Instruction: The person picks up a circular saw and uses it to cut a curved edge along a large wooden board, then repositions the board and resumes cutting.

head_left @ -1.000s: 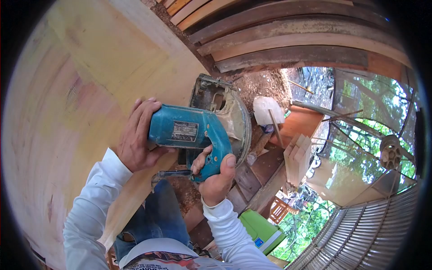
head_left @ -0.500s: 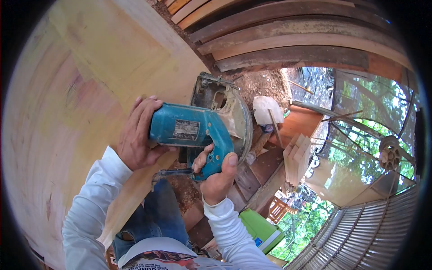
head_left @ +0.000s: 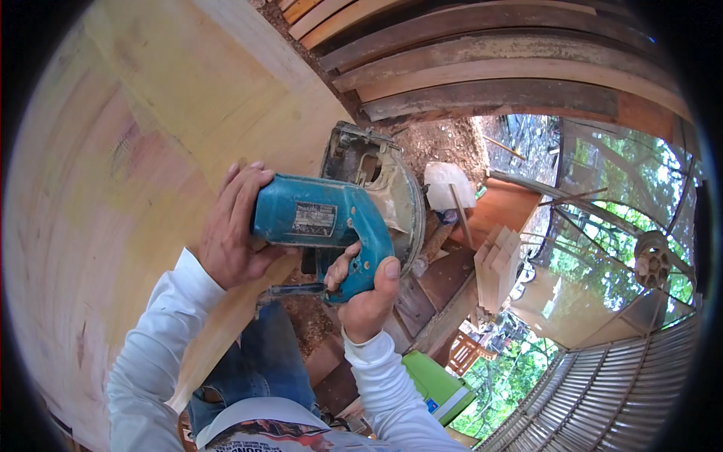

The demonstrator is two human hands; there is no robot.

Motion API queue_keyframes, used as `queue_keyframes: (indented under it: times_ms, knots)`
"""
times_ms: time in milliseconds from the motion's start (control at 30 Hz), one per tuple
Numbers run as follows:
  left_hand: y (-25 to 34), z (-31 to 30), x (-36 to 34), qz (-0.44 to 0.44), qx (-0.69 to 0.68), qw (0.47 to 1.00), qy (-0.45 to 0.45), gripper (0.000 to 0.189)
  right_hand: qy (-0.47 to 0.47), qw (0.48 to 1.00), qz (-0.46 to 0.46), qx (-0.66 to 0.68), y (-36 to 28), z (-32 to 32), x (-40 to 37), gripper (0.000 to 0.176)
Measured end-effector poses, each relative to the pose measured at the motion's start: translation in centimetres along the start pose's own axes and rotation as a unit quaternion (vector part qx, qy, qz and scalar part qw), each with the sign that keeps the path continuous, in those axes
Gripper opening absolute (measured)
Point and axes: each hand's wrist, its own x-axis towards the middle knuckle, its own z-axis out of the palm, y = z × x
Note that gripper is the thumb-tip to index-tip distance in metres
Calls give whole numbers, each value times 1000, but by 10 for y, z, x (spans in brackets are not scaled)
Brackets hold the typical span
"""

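A teal circular saw [head_left: 309,211] with a dusty metal guard and base lies across the right edge of a large pale wooden board [head_left: 173,113]. My right hand [head_left: 367,297] is wrapped round its rear handle, with the thumb on the outer side. My left hand [head_left: 237,226] grips the end of the motor housing, its fingers over the top and the thumb beneath. The saw's blade is hidden from this view. A dark cord end or lever [head_left: 294,289] sticks out below the handle.
Long planks [head_left: 497,98] are stacked at the upper right. Several short wood pieces [head_left: 495,267] stand right of the saw, near a white bag [head_left: 449,185]. A green box [head_left: 437,384] is at the lower right. Sawdust covers the ground.
The saw and both hands have shifted very slightly to the right. Both hands keep their hold.
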Motion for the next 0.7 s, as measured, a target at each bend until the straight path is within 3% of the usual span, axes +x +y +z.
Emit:
queue_keyframes:
  times_ms: [700]
  knots:
    - [1, 6, -4, 5, 6, 1000, 10, 112, -22, 1000, -14, 12, 2, -11, 2, 73]
